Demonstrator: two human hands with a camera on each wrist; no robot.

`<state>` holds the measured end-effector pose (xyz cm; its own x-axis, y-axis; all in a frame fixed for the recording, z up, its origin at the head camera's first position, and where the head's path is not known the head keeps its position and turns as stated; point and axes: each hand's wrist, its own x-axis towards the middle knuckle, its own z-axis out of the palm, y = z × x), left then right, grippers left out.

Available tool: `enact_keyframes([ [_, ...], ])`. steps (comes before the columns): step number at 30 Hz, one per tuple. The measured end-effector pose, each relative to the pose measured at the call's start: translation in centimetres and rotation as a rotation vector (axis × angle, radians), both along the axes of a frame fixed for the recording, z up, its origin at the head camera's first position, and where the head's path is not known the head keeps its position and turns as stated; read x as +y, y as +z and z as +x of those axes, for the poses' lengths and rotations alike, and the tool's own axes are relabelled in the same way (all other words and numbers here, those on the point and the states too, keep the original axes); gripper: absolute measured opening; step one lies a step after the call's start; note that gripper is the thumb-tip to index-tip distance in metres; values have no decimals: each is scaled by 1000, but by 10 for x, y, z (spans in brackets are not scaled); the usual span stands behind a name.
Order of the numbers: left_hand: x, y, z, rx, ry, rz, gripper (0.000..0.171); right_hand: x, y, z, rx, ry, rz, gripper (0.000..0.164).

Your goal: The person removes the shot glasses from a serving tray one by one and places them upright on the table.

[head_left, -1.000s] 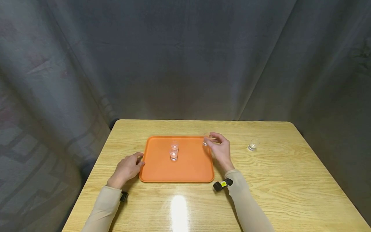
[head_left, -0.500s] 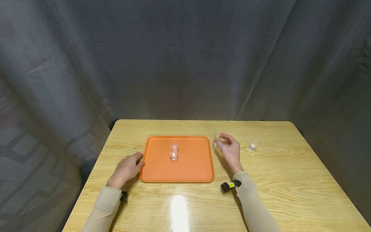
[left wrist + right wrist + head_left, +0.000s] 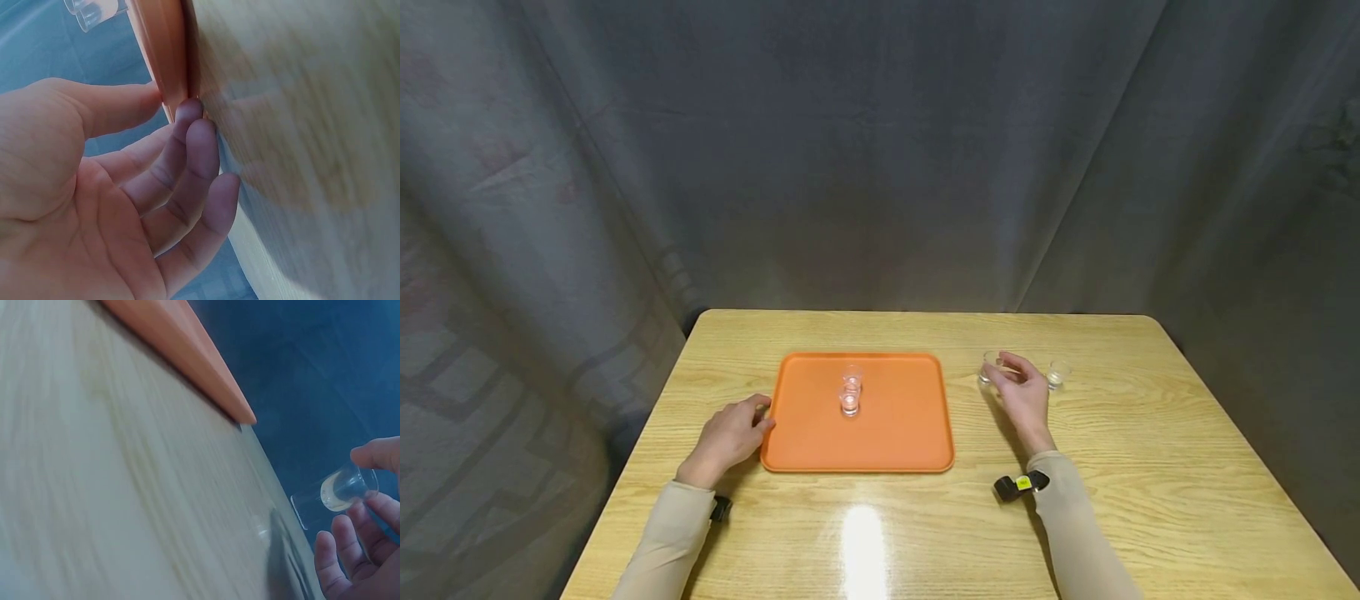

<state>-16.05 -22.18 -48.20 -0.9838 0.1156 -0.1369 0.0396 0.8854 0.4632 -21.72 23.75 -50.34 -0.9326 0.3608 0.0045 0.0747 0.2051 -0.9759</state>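
My right hand (image 3: pixel 1026 395) pinches a small clear shot glass (image 3: pixel 988 369) between thumb and fingertips, right of the tray. In the right wrist view that shot glass (image 3: pixel 334 492) has its thick base facing the table; I cannot tell whether it touches. At the left edge of the orange tray (image 3: pixel 902 429), my left hand (image 3: pixel 727 439) grips the rim. The left wrist view has the thumb on the rim, with curled fingers beside its underside. Two more shot glasses stand close together near the tray's middle, the front shot glass (image 3: pixel 849 404) partly covering the rear one (image 3: pixel 852 377).
Another clear shot glass (image 3: pixel 1057 375) stands on the wooden table (image 3: pixel 1150 467), just right of my right hand. Grey curtains (image 3: pixel 880 167) hang behind the table and along both sides. A bright reflection lies on the tabletop in front of the tray.
My right hand has moved to the right with the shot glass, from above the tray's far right corner to over the table. The left hand, the tray and the standing glasses have not moved.
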Motion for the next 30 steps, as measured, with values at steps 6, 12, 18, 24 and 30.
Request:
enact_keyframes([
  [6,-1,1,0,0,0,-5,45,13,0,4,1,-17,8,46],
  [12,-1,2,0,-3,-2,-9,45,24,2,7,3,-48,32,47],
  [18,-1,1,0,-15,6,-8,45,34,0,9,7,-83,53,46],
  [24,-1,0,0,-10,3,-12,45,43,-4,10,3,-108,82,46],
  [30,-1,0,0,-6,1,-14,45,46,-4,11,6,-117,100,47],
])
